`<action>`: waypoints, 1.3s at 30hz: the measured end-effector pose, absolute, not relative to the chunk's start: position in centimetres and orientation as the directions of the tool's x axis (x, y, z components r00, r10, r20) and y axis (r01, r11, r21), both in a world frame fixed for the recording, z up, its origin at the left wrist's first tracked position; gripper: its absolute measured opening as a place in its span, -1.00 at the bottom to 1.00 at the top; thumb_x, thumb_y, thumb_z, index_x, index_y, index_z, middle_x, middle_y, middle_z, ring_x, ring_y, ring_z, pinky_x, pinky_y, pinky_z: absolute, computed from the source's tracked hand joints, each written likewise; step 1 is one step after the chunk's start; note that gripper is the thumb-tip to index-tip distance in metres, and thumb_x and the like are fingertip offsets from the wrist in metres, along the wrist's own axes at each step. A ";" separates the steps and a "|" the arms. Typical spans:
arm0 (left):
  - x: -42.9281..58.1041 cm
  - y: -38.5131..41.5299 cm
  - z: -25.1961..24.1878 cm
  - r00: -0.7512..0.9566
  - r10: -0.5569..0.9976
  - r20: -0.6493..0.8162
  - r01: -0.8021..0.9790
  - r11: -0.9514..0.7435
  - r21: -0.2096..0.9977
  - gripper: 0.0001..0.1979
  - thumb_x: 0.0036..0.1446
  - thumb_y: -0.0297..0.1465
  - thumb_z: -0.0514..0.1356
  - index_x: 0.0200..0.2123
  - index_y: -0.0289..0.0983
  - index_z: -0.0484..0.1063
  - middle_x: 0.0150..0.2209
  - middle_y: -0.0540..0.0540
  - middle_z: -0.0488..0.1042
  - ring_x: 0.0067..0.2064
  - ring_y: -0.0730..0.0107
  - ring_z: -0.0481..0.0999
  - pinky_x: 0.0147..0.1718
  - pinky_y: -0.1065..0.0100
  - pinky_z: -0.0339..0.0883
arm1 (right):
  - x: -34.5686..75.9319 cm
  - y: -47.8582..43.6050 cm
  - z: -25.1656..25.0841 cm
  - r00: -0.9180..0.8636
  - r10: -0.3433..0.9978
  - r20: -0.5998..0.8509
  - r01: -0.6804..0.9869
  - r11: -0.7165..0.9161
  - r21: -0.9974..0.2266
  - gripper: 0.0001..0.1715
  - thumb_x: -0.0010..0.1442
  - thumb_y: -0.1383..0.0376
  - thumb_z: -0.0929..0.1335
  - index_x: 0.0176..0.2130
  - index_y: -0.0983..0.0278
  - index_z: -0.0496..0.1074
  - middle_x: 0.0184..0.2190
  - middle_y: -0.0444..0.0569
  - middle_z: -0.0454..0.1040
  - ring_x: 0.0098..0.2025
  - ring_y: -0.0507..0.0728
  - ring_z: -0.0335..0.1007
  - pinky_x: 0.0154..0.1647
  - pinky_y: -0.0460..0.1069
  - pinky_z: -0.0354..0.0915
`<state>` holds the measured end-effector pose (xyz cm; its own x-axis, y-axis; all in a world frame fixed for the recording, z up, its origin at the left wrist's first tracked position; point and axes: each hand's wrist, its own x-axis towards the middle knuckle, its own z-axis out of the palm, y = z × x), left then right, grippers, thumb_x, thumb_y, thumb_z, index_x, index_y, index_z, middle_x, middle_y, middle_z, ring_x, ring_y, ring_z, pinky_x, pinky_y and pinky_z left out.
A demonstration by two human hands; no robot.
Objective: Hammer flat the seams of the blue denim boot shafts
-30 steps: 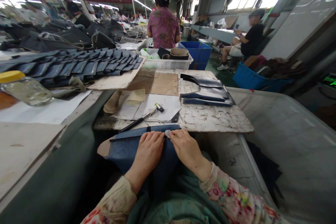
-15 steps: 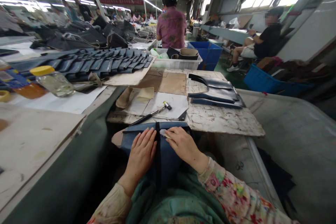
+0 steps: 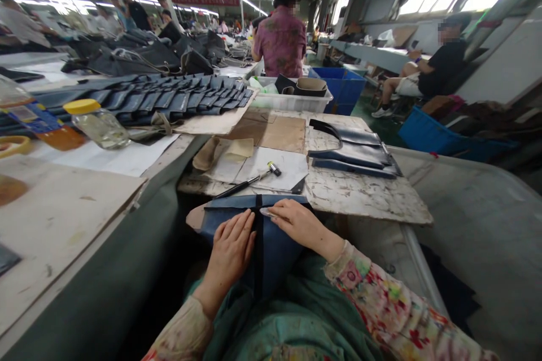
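A blue leather-like piece (image 3: 277, 245) with crossed black strips (image 3: 259, 256) lies over my lap, its upper edge by the board. My left hand (image 3: 232, 245) rests flat on it, fingers stretched out, left of where the strips cross. In my right hand (image 3: 302, 225) a small pale flat tool (image 3: 266, 212) is pinched, its tip at the crossing. A tan rounded end (image 3: 196, 218) sticks out at the piece's left. Just beyond, a small hammer (image 3: 254, 179) with a black handle lies on white paper (image 3: 288, 166).
Dark cut pieces (image 3: 359, 146) lie on the worn board (image 3: 368, 200). At the left are a yellow-lidded jar (image 3: 97, 124), a bottle (image 3: 46, 121) and overlapping blue pieces (image 3: 169, 96). A white bin (image 3: 292, 102) stands ahead, behind it a person (image 3: 280, 42); another person (image 3: 440, 62) sits at right.
The whole view has shifted, so surroundings appear slightly further right. My right hand with the pale tool has moved slightly relative to the crossing; my left hand stays on the piece.
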<state>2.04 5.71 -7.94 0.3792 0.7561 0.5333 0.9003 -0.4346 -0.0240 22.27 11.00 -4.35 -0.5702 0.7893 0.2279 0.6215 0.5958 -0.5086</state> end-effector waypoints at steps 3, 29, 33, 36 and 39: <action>2.6 6.3 -7.3 0.306 0.795 0.523 0.927 -0.375 0.028 -0.68 0.27 -0.37 -0.03 0.01 -0.30 0.37 -0.02 -0.19 0.48 -0.05 0.20 0.44 -0.08 0.20 0.19 | 22.3 10.7 -3.8 -0.607 0.770 0.197 0.625 0.616 -0.479 -0.68 0.27 0.31 0.25 -0.02 0.25 0.44 -0.11 -0.01 0.43 -0.07 0.08 0.32 0.02 0.00 0.26; 2.4 8.3 -5.8 0.453 0.812 0.368 0.859 -0.508 0.062 -0.73 0.20 -0.50 0.01 -0.08 -0.32 0.40 -0.04 -0.19 0.47 -0.12 0.23 0.43 -0.21 0.23 0.30 | 21.0 10.8 -3.0 -0.609 0.783 0.129 0.711 0.610 -0.349 -0.66 0.28 0.37 0.20 -0.01 0.30 0.41 -0.10 0.04 0.43 -0.10 0.12 0.32 -0.01 0.03 0.28; 2.4 8.4 -5.8 0.412 0.832 0.371 0.876 -0.474 0.092 -0.76 0.20 -0.47 0.00 -0.14 -0.30 0.42 -0.04 -0.19 0.47 -0.11 0.21 0.43 -0.20 0.21 0.30 | 20.1 10.4 -2.9 -0.581 0.803 0.131 0.742 0.589 -0.320 -0.66 0.29 0.37 0.18 -0.02 0.30 0.41 -0.10 0.05 0.43 -0.10 0.12 0.32 -0.03 0.02 0.30; 2.3 8.3 -5.7 0.394 0.842 0.369 0.882 -0.459 0.105 -0.78 0.20 -0.46 0.00 -0.17 -0.29 0.42 -0.04 -0.19 0.47 -0.10 0.20 0.43 -0.20 0.20 0.30 | 19.2 10.3 -3.1 -0.544 0.828 0.136 0.779 0.558 -0.285 -0.64 0.29 0.38 0.17 0.01 0.27 0.38 -0.09 0.03 0.42 -0.11 0.12 0.31 -0.06 0.01 0.32; 2.4 8.2 -5.6 0.391 0.849 0.355 0.883 -0.455 0.115 -0.78 0.20 -0.45 0.01 -0.15 -0.31 0.41 -0.01 -0.19 0.46 -0.10 0.20 0.42 -0.20 0.19 0.31 | 18.6 10.4 -3.4 -0.511 0.846 0.150 0.814 0.533 -0.232 -0.63 0.28 0.40 0.18 0.03 0.27 0.35 -0.07 0.03 0.41 -0.11 0.14 0.29 -0.07 0.01 0.33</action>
